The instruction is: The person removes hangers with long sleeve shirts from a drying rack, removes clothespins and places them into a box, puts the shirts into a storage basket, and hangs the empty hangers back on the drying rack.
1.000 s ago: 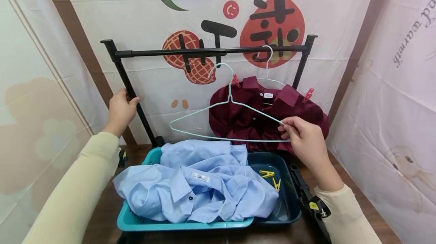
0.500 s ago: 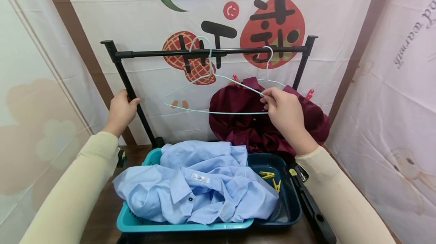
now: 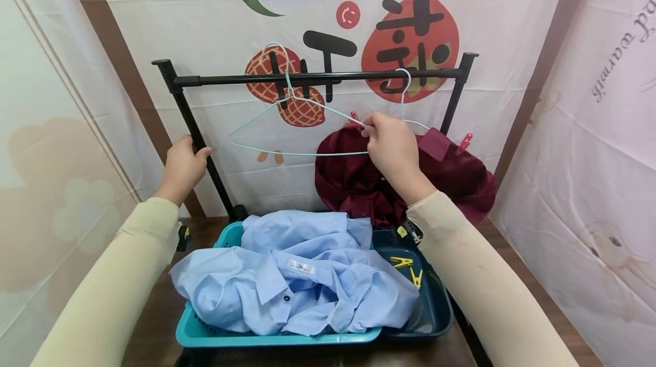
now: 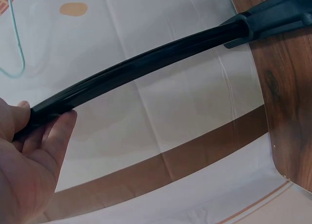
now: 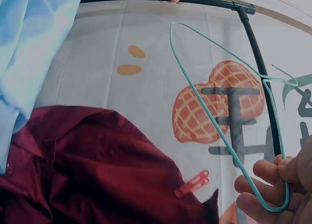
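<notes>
My right hand [image 3: 393, 147] pinches the right end of a pale green wire hanger [image 3: 287, 153]. The hanger's hook rises above the black rail [image 3: 225, 79] of the clothes rack; whether it touches the rail I cannot tell. In the right wrist view, thumb and fingers close round the bent corner of the hanger [image 5: 219, 129]. Over on the left, my left hand [image 3: 183, 167] holds the rack's upright post [image 4: 136, 65], its thumb and fingers curled round it. A maroon shirt [image 3: 348, 173] hangs from a white hanger [image 3: 407, 90] at the rail's right, partly hidden by my right hand.
A light blue shirt [image 3: 307, 281] lies crumpled over a turquoise basket [image 3: 277, 341]. Beside it stands a dark blue tray [image 3: 435, 321] with yellow clothespins [image 3: 402, 262]. Red clothespins [image 3: 464, 143] sit at the maroon shirt's shoulders. A printed curtain [image 3: 154, 8] closes off the back.
My right hand has carried the green hanger up and to the left, from in front of the maroon shirt until its hook stands above rail height. The left hand stays on the post.
</notes>
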Demonstrator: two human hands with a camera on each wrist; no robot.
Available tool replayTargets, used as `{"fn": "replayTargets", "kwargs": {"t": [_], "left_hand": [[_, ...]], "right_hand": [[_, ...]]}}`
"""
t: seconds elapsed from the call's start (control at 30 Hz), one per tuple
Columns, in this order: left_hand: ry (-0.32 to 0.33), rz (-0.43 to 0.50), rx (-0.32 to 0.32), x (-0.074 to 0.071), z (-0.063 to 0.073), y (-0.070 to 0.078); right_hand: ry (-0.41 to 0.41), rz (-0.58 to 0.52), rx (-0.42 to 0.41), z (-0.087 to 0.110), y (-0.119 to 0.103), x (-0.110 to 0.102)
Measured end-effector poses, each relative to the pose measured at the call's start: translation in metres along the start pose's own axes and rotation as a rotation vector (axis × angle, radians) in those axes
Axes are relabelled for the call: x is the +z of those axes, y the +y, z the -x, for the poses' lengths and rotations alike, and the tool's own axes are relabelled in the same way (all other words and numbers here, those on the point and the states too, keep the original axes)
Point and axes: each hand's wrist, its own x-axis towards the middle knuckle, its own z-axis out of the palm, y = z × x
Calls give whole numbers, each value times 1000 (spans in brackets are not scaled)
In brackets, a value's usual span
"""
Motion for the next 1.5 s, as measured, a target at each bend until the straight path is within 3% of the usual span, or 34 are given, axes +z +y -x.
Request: {"fn": "replayTargets", "kwargs": {"t": [0.53, 1.5], "left_hand": [[0, -9, 1, 1, 1, 0], [-9, -28, -5, 2, 2, 2]], "right_hand": [[-70, 12, 46, -10, -28, 29], [-157, 12, 8, 6, -37, 57]]}}
